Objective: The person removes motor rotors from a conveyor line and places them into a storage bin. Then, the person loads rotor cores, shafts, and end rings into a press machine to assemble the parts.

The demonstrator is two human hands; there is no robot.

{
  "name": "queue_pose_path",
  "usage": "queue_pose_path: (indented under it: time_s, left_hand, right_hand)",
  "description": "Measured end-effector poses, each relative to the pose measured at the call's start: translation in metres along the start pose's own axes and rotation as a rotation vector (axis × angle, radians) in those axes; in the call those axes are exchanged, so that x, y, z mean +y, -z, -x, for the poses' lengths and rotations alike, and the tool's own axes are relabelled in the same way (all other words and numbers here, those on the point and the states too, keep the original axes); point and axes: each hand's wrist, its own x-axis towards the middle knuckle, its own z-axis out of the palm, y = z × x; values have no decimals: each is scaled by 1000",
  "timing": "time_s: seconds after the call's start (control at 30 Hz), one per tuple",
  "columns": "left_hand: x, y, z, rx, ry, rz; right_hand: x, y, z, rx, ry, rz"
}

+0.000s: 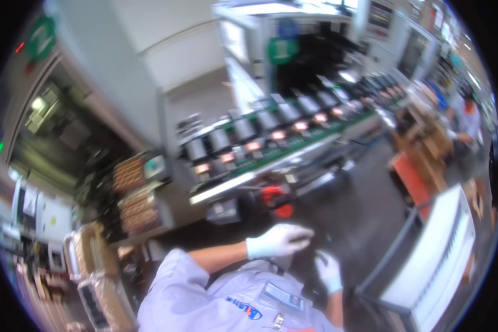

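Metal cylinders with copper-coloured ends (278, 135) stand in a row on the green conveyor (285, 152), ahead of the person and well apart from both hands. From where I'm standing, the work looks part-way along: on the left, the trays of copper-coloured parts (138, 210) are full, the conveyor is loaded too, and nothing shows which pieces are finished or what each one lacks. Neither hand touches the row, so I'd judge this a gap between pieces. The gloved left hand (280, 241) reaches across with its fingers bunched together; the gloved right hand (328, 271) hangs beside it, its fingers loosely bent. Blur smears both, and I can't tell whether either pinches anything.

Counting from the left: two wrapped boxes (91, 252), two trays, seven cylinders with clear bright ends and more blurring away beyond, one red fitting (272, 193) below the conveyor, two gloved hands, one white rack (426, 257) and one co-worker (469, 119).
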Motion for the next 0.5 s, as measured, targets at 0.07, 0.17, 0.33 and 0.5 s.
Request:
queue_pose_path:
  time_s: [0.07, 0.17, 0.33, 0.5]
  left_hand:
    - [-6, -24, -28, -62, 84, 131]
    - [2, -73, -167, -162, 336, 400]
    - [17, -129, -318, -271, 164, 257]
    - [28, -172, -472, -137, 158, 447]
  right_hand:
    - [-8, 28, 8, 104, 25, 137]
    - [61, 151, -38, 185, -135, 127]
    - [166, 241, -16, 346, -348, 175]
    - [220, 330, -66, 305, -704, -299]
